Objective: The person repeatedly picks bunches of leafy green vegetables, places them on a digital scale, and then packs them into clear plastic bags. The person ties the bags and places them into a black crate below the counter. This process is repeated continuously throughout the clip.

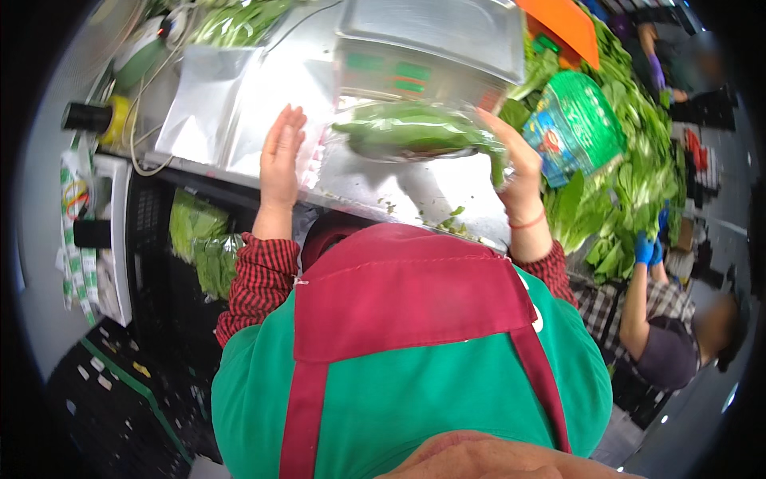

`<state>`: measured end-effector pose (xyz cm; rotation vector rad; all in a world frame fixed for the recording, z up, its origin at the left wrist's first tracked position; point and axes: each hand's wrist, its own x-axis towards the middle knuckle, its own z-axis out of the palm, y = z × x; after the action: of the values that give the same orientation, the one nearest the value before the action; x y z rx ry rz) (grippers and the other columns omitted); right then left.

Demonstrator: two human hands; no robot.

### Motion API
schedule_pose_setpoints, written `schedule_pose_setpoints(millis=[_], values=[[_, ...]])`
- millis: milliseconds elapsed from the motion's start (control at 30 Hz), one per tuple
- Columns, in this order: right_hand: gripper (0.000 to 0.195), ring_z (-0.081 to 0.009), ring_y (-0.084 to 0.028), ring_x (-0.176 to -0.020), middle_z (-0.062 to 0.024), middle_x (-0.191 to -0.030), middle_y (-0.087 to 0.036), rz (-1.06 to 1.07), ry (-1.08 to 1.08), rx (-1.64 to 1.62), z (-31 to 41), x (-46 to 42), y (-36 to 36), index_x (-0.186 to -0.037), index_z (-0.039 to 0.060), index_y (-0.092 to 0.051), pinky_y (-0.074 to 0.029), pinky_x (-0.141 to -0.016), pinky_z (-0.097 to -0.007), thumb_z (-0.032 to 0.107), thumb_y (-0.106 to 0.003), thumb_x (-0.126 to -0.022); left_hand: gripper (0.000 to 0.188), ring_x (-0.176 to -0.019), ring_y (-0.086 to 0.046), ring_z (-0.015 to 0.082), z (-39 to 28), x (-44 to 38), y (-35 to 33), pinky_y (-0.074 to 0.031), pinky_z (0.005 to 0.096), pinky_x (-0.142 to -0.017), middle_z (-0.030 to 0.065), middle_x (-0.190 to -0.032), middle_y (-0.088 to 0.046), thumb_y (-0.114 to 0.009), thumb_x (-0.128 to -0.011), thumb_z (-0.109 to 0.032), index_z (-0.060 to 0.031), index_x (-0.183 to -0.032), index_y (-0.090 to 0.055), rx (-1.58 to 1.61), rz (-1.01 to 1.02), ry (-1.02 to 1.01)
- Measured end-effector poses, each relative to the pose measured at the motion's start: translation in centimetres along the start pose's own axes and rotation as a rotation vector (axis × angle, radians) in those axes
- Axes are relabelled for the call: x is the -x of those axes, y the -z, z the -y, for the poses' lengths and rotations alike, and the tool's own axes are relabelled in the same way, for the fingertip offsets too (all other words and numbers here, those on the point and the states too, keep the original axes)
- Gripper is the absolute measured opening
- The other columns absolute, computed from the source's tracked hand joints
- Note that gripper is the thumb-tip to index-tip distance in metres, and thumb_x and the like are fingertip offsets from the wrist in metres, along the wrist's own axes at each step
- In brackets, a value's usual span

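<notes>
In my right hand (517, 161) is one end of a clear plastic bag of long green vegetables (413, 129), perhaps peppers; it is slightly blurred over the metal table (359, 179). My left hand (281, 152) is raised to the left of the bag, palm facing inward and fingers upright, with nothing in it. Just behind the bag stands a metal weighing scale (431, 36) with a lit green display. A stack of clear plastic bags (200, 111) lies left of my left hand.
Leafy greens (634, 161) pile up at the right, with a green and blue printed bag (577, 126) and an orange container (565, 30). Bagged greens (206, 239) sit in a black crate at lower left. Cables and a tape roll (114, 120) are at far left. Two co-workers (664, 347) are at right.
</notes>
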<state>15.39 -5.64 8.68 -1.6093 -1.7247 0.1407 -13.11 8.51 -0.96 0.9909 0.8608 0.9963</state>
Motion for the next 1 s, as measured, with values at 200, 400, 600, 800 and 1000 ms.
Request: schedule_pose_setpoints(millis=[200, 400, 600, 800, 1000], values=[[0.032, -0.03, -0.066, -0.09, -0.0193, -0.1, -0.066, 0.148, -0.173, 0.145, -3.4, 3.5, -1.3, -0.112, -0.0021, -0.06, -0.05, -0.08, -0.0346, -0.005, -0.049, -0.083, 0.052, -0.115, -0.05, 0.0178, 4.2, 5.4, -1.2, -0.04, 0.0301, -0.096, 0.0109, -0.125, -0.054, -0.054, -0.094, -0.028, 0.0042, -0.132, -0.042, 0.0, -0.085, 0.168], [0.021, -0.0164, -0.057, -0.086, -0.0088, -0.099, -0.062, 0.137, -0.149, -0.346, 3.1, -2.6, -4.4, -0.107, -0.0069, -0.058, -0.047, -0.074, -0.0274, 0.0, -0.046, -0.091, 0.035, -0.105, -0.054, 0.0234, 3.6, 7.2, -0.5, -0.042, 0.0367, -0.094, 0.0114, -0.115, -0.058, -0.055, -0.091, -0.016, -0.0021, -0.123, -0.048, 0.56, 0.197, -0.009], [0.038, -0.0243, -0.062, -0.094, -0.0167, -0.112, -0.062, 0.854, -0.243, -0.713, 10.2, -3.7, -12.6, -0.12, -0.0028, -0.051, -0.049, -0.08, -0.0333, 0.012, -0.061, -0.086, 0.079, -0.111, -0.05, 0.0275, -2.0, 8.5, 12.9, -0.043, 0.044, -0.095, 0.013, -0.129, -0.047, -0.047, -0.084, -0.064, -0.0066, -0.136, -0.037, 0.704, -0.193, -0.026], [0.037, -0.0278, -0.064, -0.093, -0.0172, -0.108, -0.063, 0.63, -0.174, -0.425, 4.2, -2.8, -10.6, -0.118, -0.0009, -0.055, -0.05, -0.081, -0.0339, 0.013, -0.062, -0.085, 0.067, -0.125, -0.041, 0.0276, -7.2, 20.8, 23.6, -0.042, 0.0384, -0.098, 0.0134, -0.145, -0.031, -0.046, -0.081, 0.004, -0.009, -0.144, -0.027, -0.335, -0.742, 0.105], [0.057, -0.038, -0.044, -0.118, -0.0239, -0.126, -0.047, -0.428, -0.389, 0.399, -7.5, 0.6, -4.4, -0.126, -0.0055, -0.044, -0.036, -0.099, -0.0413, 0.025, -0.064, -0.082, 0.036, -0.093, -0.058, 0.0239, -2.0, 13.8, 32.0, -0.047, 0.0343, -0.083, 0.0141, -0.109, -0.061, -0.057, -0.085, -0.013, 0.0028, -0.117, -0.054, -0.338, -1.378, -0.202]])
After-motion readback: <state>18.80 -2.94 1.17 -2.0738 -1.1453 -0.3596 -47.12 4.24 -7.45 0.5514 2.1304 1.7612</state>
